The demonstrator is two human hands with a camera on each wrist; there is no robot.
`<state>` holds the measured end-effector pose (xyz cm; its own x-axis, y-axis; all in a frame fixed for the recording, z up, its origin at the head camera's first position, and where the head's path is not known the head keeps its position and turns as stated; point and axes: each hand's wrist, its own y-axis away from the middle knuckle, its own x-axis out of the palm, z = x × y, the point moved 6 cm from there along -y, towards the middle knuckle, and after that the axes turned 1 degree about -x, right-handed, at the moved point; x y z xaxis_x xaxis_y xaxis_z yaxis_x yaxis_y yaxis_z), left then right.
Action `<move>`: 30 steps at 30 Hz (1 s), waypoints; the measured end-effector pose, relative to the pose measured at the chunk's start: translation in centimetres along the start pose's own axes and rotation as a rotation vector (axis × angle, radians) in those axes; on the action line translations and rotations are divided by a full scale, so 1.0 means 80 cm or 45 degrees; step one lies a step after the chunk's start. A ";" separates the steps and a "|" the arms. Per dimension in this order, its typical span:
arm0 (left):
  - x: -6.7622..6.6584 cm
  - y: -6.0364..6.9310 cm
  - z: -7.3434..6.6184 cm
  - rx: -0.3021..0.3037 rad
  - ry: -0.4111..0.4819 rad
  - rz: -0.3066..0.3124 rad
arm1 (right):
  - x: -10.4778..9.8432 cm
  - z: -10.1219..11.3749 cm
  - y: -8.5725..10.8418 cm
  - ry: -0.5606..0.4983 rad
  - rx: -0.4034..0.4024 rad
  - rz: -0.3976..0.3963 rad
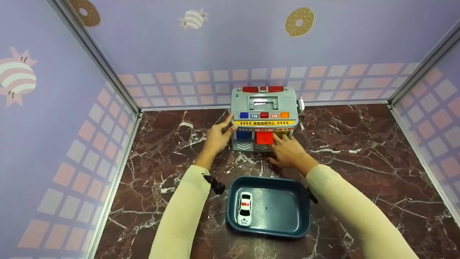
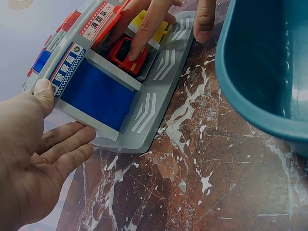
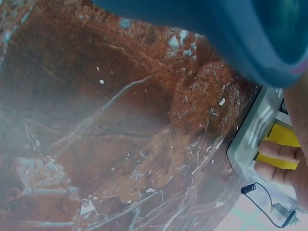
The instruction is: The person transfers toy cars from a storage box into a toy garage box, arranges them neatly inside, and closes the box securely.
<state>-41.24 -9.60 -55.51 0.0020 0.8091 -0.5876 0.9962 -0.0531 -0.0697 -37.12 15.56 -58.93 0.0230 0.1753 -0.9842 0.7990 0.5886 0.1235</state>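
Note:
A grey toy garage [image 1: 264, 108] stands against the back wall, with blue, red and yellow doors. My left hand [image 1: 218, 138] steadies its left side, thumb at the front corner and fingers fairly straight, beside the closed blue door [image 2: 97, 96]. The red door [image 1: 265, 138] is lifted. In that middle bay sits a red toy car [image 2: 129, 57], clear in the left wrist view. My right hand [image 1: 286, 149] reaches in with its index finger touching the car; other fingertips rest against the yellow door [image 3: 279, 144].
A dark blue tray [image 1: 267, 233] is on the marbled table in front of the garage, between my forearms. Inside it lies a white toy police car [image 1: 244, 212]. Patterned walls [image 1: 266, 46] close off the back and sides. A white part [image 1: 301, 104] with a cord sticks out from the garage's right side.

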 end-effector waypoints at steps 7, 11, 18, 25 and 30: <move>0.002 -0.001 0.000 -0.005 -0.006 -0.002 | -0.005 -0.002 0.002 -0.012 -0.026 -0.007; 0.002 -0.001 -0.001 0.008 -0.002 0.001 | -0.008 -0.004 0.006 -0.015 -0.051 -0.041; 0.001 0.000 -0.003 0.023 -0.011 0.002 | -0.012 -0.006 0.018 -0.044 -0.116 -0.077; 0.002 0.000 -0.004 0.022 -0.004 0.003 | -0.020 -0.008 0.038 -0.092 -0.191 -0.136; 0.000 0.001 -0.004 0.028 0.002 -0.008 | -0.025 -0.011 0.051 -0.123 -0.200 -0.124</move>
<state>-41.14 -9.38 -55.25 -0.0043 0.8102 -0.5861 0.9940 -0.0606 -0.0911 -34.45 18.30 -56.35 0.0136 0.0394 -0.9991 0.6970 0.7161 0.0377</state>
